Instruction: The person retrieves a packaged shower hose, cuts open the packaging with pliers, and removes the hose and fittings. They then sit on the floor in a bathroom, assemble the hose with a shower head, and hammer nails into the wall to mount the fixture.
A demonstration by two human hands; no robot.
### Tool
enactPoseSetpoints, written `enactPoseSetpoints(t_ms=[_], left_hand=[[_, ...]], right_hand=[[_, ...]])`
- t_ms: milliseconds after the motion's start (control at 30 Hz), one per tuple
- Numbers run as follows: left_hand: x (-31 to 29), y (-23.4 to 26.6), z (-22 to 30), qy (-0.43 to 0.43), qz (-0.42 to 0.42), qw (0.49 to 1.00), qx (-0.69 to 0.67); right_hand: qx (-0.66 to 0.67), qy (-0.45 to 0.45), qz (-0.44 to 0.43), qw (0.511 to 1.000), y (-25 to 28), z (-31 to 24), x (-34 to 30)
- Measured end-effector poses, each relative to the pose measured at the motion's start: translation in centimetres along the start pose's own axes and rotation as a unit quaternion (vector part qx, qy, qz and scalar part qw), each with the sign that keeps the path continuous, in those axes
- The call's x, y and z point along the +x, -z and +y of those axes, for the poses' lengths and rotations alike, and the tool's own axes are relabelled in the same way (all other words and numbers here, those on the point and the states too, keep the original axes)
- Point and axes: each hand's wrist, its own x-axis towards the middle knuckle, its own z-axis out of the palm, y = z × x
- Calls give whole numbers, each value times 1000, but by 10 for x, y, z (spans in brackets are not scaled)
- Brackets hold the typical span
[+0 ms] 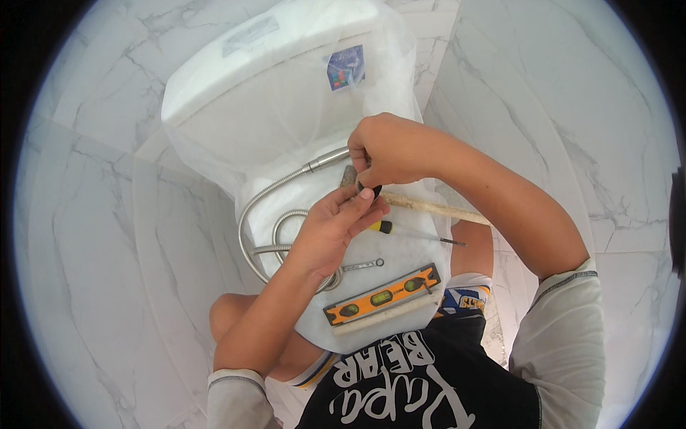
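Note:
Both hands meet in front of me over the closed lid of a plastic-wrapped toilet (286, 100). My left hand (334, 223) is palm up, its thumb and fingers closed on a small black part (369, 191) whose kind I cannot make out. Coming in from above, my right hand (391, 151) has curled fingers pinched at the same part. Just beside those fingers ends the metal connector (329, 159) of a coiled flexible metal hose (246, 222). Under the hands lies a hammer (349, 176) with a pale wooden handle. A yellow-and-black screwdriver (384, 227) rests below it.
Nearer to me on the lid are a small ring wrench (366, 265), an orange spirit level (382, 294) and a pale stick (389, 315) along its near side. The toilet tank (271, 53) rises at the back. Marbled tiled walls (529, 107) stand around.

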Motion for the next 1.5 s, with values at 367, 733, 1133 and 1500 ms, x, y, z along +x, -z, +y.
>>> enactPoseSetpoints(t_ms=[367,733,1133,1500], left_hand=[[-1,-2,3,-10,8,1000,7],[-4,1,19,-21,11,998,-61],[-8,-3,10,-41,-30,993,-111],[-11,-14,-5,-42,-38,995,-81]], right_hand=[[-13,36,62,997,-8,0,-13],[289,46,176,940,4,11,-64],[568,59,262,778,-105,8,-74],[543,-46,322,774,-123,7,-70]])
